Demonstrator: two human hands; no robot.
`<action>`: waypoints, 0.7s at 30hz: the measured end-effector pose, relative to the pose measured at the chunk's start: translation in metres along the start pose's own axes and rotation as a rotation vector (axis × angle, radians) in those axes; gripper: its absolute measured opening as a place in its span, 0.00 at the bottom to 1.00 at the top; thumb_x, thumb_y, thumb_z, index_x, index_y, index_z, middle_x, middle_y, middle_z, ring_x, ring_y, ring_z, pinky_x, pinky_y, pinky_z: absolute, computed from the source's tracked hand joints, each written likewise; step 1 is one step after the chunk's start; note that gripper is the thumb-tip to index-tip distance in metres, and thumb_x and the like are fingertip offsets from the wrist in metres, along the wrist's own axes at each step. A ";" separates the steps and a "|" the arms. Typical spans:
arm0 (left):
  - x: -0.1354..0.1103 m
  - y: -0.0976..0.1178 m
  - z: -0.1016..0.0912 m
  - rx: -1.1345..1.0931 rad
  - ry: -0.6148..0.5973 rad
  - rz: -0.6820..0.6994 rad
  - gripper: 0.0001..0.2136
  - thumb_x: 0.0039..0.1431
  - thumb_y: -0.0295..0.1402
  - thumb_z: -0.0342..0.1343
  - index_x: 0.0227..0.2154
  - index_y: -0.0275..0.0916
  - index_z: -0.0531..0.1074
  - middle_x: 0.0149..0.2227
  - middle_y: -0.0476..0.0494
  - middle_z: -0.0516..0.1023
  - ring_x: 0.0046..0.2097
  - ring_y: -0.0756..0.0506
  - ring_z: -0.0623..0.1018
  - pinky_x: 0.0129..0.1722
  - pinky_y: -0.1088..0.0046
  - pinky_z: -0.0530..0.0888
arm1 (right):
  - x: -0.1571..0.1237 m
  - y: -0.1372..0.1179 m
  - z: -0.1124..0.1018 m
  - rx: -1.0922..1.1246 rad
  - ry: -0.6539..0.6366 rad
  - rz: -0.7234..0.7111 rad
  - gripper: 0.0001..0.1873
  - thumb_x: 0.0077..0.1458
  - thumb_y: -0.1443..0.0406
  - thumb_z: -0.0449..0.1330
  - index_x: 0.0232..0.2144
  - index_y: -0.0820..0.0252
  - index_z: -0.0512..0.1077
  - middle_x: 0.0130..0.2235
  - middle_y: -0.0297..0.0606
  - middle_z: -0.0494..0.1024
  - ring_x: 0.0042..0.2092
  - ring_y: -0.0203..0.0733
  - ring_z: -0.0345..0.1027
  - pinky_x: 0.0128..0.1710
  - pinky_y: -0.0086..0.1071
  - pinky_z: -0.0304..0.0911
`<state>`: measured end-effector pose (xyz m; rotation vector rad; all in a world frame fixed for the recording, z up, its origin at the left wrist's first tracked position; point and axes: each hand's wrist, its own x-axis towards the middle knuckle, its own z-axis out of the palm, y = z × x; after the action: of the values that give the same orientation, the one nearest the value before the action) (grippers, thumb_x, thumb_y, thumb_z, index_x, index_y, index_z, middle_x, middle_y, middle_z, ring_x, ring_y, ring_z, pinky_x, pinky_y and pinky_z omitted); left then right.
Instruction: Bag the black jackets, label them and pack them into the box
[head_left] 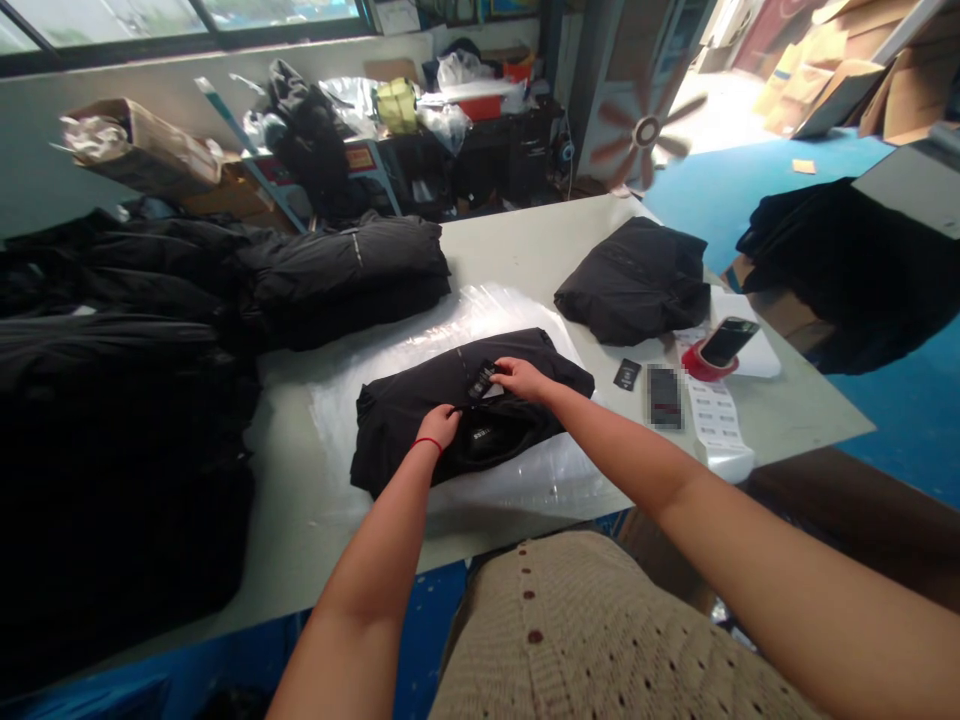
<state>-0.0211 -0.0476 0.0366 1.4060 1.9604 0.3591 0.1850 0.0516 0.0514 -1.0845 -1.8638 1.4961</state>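
Observation:
A folded black jacket (409, 400) lies on a stack of clear plastic bags (330, 425) in front of me. My left hand (439, 428), with a red band at the wrist, pinches the jacket near its neck opening. Between the fingers of my right hand (521, 380) is a black hang tag (481, 380), held just above the jacket; a small pale piece shows beside it. White lettering is visible on a label inside the neck. My left fingertips are partly hidden against the dark cloth.
Piles of black jackets (112, 430) fill the table's left side. Another folded garment (634, 280) lies at the back right. Near it are a loose black tag (627, 374), a sticker sheet (718, 412) and a red tape roll (709, 362) with a phone (729, 341) leaning in it.

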 end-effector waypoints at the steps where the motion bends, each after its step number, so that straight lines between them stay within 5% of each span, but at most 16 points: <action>1: 0.005 -0.002 -0.001 -0.023 -0.011 -0.013 0.11 0.57 0.34 0.51 0.32 0.36 0.79 0.32 0.42 0.80 0.35 0.45 0.76 0.40 0.72 0.69 | 0.007 0.000 -0.001 -0.011 0.008 0.009 0.07 0.51 0.66 0.58 0.33 0.62 0.72 0.32 0.32 0.74 0.36 0.36 0.67 0.41 0.28 0.63; 7: 0.018 -0.009 0.001 -0.070 -0.030 -0.026 0.10 0.55 0.33 0.53 0.28 0.35 0.78 0.26 0.44 0.78 0.32 0.46 0.76 0.35 0.73 0.70 | 0.024 0.003 -0.003 -0.108 0.039 0.022 0.04 0.49 0.67 0.60 0.31 0.60 0.73 0.32 0.31 0.75 0.36 0.36 0.68 0.42 0.30 0.63; 12: 0.013 -0.011 0.006 -0.100 -0.015 0.012 0.12 0.56 0.31 0.52 0.38 0.36 0.79 0.36 0.43 0.82 0.38 0.45 0.78 0.41 0.73 0.72 | 0.019 0.006 -0.009 -0.071 -0.004 0.044 0.05 0.49 0.67 0.60 0.32 0.61 0.73 0.32 0.32 0.76 0.35 0.37 0.69 0.42 0.32 0.64; 15: -0.001 -0.016 0.011 -0.138 0.004 0.150 0.16 0.57 0.29 0.50 0.46 0.42 0.78 0.45 0.45 0.81 0.46 0.46 0.78 0.50 0.72 0.70 | 0.011 0.010 -0.015 -0.030 -0.065 0.068 0.08 0.49 0.65 0.62 0.34 0.61 0.74 0.34 0.33 0.77 0.37 0.38 0.70 0.43 0.33 0.65; 21: -0.049 -0.026 0.025 0.060 0.025 0.479 0.15 0.53 0.33 0.57 0.44 0.47 0.79 0.45 0.45 0.79 0.49 0.43 0.75 0.56 0.62 0.66 | -0.018 0.032 -0.007 -0.165 -0.125 0.206 0.15 0.48 0.67 0.65 0.42 0.60 0.75 0.41 0.38 0.79 0.42 0.40 0.71 0.45 0.33 0.65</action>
<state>-0.0142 -0.1065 0.0215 1.9154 1.6467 0.5373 0.2084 0.0427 0.0244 -1.3209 -2.0437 1.5765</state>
